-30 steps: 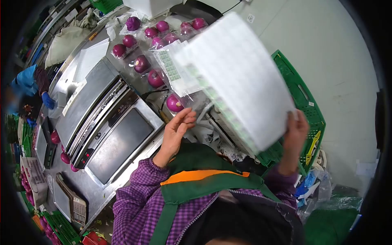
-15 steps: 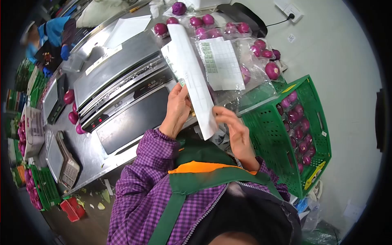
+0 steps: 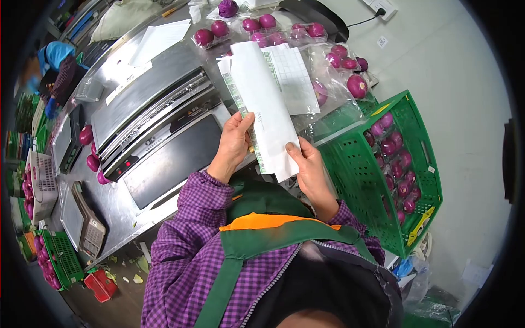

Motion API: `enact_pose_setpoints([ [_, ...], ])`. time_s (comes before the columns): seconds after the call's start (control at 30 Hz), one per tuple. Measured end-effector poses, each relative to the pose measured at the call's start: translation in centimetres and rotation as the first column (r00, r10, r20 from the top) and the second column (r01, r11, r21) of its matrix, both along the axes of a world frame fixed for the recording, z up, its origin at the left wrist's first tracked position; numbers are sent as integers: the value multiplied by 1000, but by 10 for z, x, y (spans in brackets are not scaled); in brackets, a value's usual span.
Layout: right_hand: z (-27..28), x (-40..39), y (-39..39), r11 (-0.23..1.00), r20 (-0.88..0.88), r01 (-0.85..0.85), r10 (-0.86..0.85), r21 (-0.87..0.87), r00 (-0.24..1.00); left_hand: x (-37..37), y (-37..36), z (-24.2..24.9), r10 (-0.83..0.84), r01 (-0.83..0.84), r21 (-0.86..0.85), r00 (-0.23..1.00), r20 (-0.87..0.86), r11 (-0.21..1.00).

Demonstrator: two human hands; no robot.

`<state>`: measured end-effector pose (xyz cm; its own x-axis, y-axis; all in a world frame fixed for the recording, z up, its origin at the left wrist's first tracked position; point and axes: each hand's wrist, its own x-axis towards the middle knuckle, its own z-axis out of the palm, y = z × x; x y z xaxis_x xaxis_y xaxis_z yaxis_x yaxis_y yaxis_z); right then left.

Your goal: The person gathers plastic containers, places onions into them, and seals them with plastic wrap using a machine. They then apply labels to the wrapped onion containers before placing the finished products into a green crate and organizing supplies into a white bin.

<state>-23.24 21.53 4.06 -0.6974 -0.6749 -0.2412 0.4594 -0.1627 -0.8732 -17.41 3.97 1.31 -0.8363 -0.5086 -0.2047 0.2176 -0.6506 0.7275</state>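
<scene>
A folded white label sheet [image 3: 267, 117], with green printed labels along its left edge, is held upright before me. My left hand [image 3: 235, 143] pinches its left edge, thumb on top. On the lower right edge, my right hand [image 3: 313, 168] grips it with the thumb pressed on the face. Behind it lies another sheet of labels [image 3: 299, 76], partly covered. Packs of purple onions [image 3: 259, 23] in clear film lie just beyond, near a loose clear plastic bag [image 3: 339, 109].
A wrapping machine [image 3: 164, 128] with a dark hot plate stands at left on the steel table. Two scales [image 3: 82, 221] sit further left. A green crate [image 3: 350, 164] of packed onions stands at right. A co-worker [image 3: 57, 68] with blue gloves works at the far left.
The folded sheet has turned so more of its face shows. My right hand's fingers, loose at its edge before, now clasp it. The view has shifted slightly.
</scene>
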Motion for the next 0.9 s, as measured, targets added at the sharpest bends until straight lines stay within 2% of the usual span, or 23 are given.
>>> enact_pose_setpoints([
  [0.33, -26, -5, 9, 983, 53, 180, -178, -41, 983, 5, -1, -10, 27, -26, -17, 996, 81, 1000],
  [0.43, -21, -7, 8, 924, 112, 383, -380, -4, 918, 8, -6, -11, 60, -60, -5, 993, 102, 998],
  [0.47, -22, -9, 9, 923, 113, 384, -381, -4, 918, 9, -6, -10, 59, -59, -5, 993, 103, 998],
  [0.53, -24, -13, 10, 916, 234, 401, -391, 4, 890, 10, -7, -9, 88, -87, -15, 990, 111, 996],
  [0.67, -26, -14, 9, 909, 276, 417, -402, 4, 873, 15, -12, -10, 92, -90, -24, 990, 109, 996],
  [0.77, -24, -15, 9, 887, 217, 462, -455, 20, 864, 21, -18, -12, 157, -151, -57, 977, 144, 987],
  [0.83, -30, -21, 12, 887, 1, 461, -461, -38, 887, 25, -20, -9, 198, -188, -83, 970, 143, 979],
  [0.87, -28, -23, 11, 886, 1, 463, -463, -40, 886, 27, -20, -6, 243, -229, -108, 960, 142, 968],
  [0.9, -25, -26, 10, 873, -130, 483, -488, -70, 863, 26, -21, -3, 271, -260, -91, 952, 142, 961],
])
